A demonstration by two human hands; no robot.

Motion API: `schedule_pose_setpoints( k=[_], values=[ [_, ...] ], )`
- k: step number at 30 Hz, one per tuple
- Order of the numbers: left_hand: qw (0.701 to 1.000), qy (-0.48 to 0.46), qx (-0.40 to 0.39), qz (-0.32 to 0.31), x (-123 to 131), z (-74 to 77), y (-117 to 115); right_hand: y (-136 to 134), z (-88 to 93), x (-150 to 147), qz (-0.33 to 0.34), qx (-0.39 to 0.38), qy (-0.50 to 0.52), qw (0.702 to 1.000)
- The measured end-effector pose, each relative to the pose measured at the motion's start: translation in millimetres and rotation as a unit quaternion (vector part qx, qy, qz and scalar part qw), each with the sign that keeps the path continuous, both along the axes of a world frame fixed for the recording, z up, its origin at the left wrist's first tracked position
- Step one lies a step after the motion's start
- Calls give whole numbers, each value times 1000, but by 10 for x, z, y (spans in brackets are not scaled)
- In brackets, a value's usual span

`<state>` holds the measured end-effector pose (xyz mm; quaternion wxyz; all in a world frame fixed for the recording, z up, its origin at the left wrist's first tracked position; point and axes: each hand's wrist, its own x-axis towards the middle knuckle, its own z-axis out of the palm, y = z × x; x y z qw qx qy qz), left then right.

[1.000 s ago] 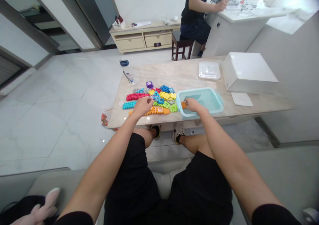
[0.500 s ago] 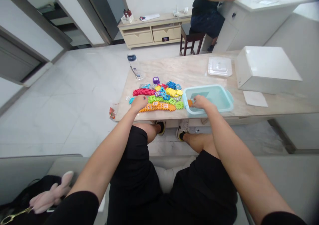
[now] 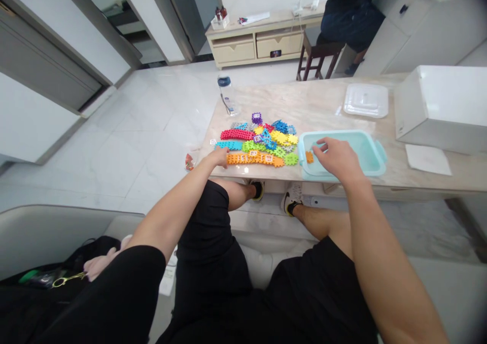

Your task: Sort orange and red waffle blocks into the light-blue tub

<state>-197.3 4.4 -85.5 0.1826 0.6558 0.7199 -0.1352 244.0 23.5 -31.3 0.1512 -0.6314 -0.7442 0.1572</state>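
Note:
My left hand [image 3: 218, 158] is at the left end of a row of orange interlocking blocks [image 3: 254, 158], its fingers closed around that end. Over the light teal plastic bin [image 3: 344, 133], my right hand [image 3: 337, 156] has its fingers apart and nothing in them. A single orange block [image 3: 309, 157] lies inside the bin, left of my right fingertips. Behind the orange row are a cyan row [image 3: 230, 145], green blocks [image 3: 262, 148], a red row [image 3: 238, 134] and yellow blocks [image 3: 284, 138]. Blue blocks [image 3: 280, 126] and a purple cube [image 3: 256, 117] sit farther back.
A water bottle [image 3: 227, 98] stands at the table's back left. Right of the bin are a clear plastic lid [image 3: 366, 100], a large white box [image 3: 445, 105] and a white paper [image 3: 428, 159]. Another person [image 3: 350, 16] sits on a dark stool [image 3: 319, 49] beyond the table.
The orange block has left my right fingers and lies in the bin; that hand has opened and drawn back to the right. My left hand has moved to the orange row's left end. The view has shifted.

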Motion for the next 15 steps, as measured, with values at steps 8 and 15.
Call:
schedule_pose_setpoints(
  k=[8,15],
  values=[
    [1000,21,-10,-8,-14,-66,-13,-109,108,-101,46,8,20,999],
    [1000,-2,10,-28,16,-116,11,-124,102,-196,72,2,28,997]
  ],
)
